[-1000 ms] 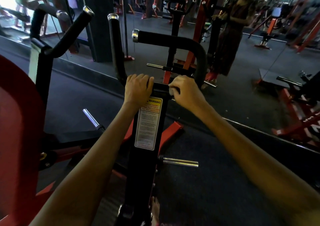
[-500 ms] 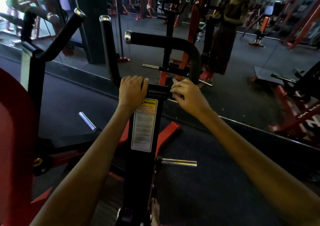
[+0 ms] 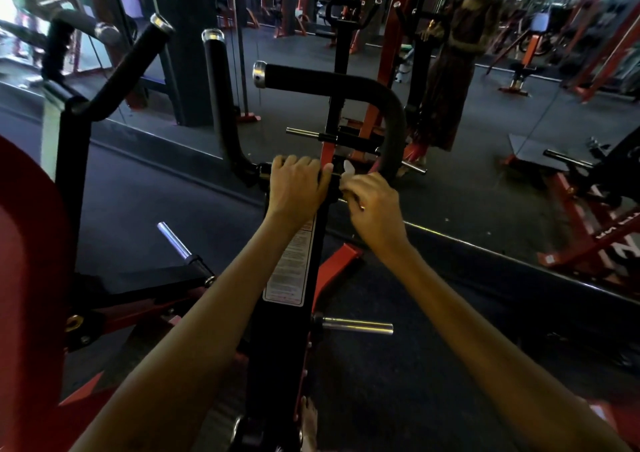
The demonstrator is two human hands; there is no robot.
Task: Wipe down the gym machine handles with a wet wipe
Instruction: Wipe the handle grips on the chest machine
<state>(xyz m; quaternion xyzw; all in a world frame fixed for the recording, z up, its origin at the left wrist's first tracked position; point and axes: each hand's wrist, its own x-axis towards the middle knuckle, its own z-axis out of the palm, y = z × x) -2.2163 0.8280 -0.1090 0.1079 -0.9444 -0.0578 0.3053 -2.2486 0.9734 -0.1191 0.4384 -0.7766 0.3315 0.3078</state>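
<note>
A black gym machine arm (image 3: 287,330) runs away from me, ending in a crossbar with padded black handles: an upright one (image 3: 216,84) on the left and a curved one (image 3: 339,83) on the right. My left hand (image 3: 294,188) grips the top of the arm at the crossbar, fingers curled over it. My right hand (image 3: 375,206) sits just right of it and pinches a small white wet wipe (image 3: 347,170) against the base of the curved handle. Most of the wipe is hidden under the fingers.
A red pad (image 3: 24,278) fills the left edge, with another black handle frame (image 3: 114,71) above it. Chrome weight pegs (image 3: 356,325) (image 3: 173,240) stick out from the frame. A mirror wall ahead reflects red machines (image 3: 588,216) and a standing person (image 3: 453,71).
My right hand has shifted slightly along the crossbar with the wipe, whose white tip now shows above the fingers. My left hand keeps its grip. The view has tilted a little.
</note>
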